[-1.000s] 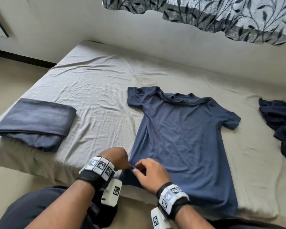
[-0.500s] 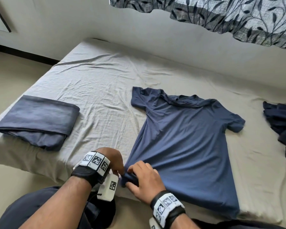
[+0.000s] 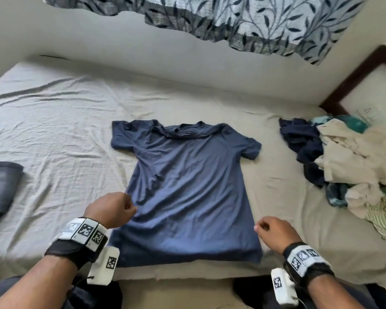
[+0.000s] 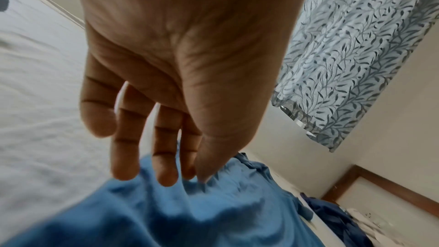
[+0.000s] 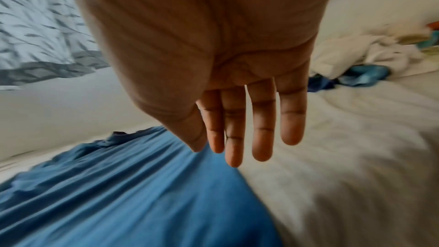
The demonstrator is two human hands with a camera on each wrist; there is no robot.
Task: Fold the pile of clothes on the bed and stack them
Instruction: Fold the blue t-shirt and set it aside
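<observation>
T-shirt [image 3: 187,192]: blue, short-sleeved, spread flat on bed [image 3: 54,134], collar toward wall, hem at near edge; wrinkled along left side.
Left hand [image 3: 109,209]: at shirt's left edge, a little above hem; in left wrist view, thumb and fingertips [image 4: 167,176] pinching a raised fold of blue cloth.
Left grip: narrow, closed on T-shirt fabric.
Right hand [image 3: 274,233]: at shirt's right edge near hem; in right wrist view, fingers [image 5: 261,134] straight and together, pointing down over boundary between shirt and sheet.
Right grip: relaxed, holding nothing; contact with cloth not clear, picture blurred.
Folded garment [image 3: 0,188]: dark grey-blue, on bed at far left, well apart from shirt, partly cut off by frame edge.
Unfolded pile [image 3: 348,166]: on bed's right side, apart from shirt; dark navy pieces nearest shirt, cream, teal and green-striped cloth behind and beside.
Sheet: light beige, creased, covering whole bed.
Curtain [image 3: 243,21]: grey with dark leaf pattern, hanging on wall above bed.
Wood frame [image 3: 352,79]: dark brown, in right corner behind pile.
Wrist bands [image 3: 85,233]: black straps with white blocks and black-and-white square markers, one on each wrist.
Person: dark trousers at bottom edge, close against bed's near side.
</observation>
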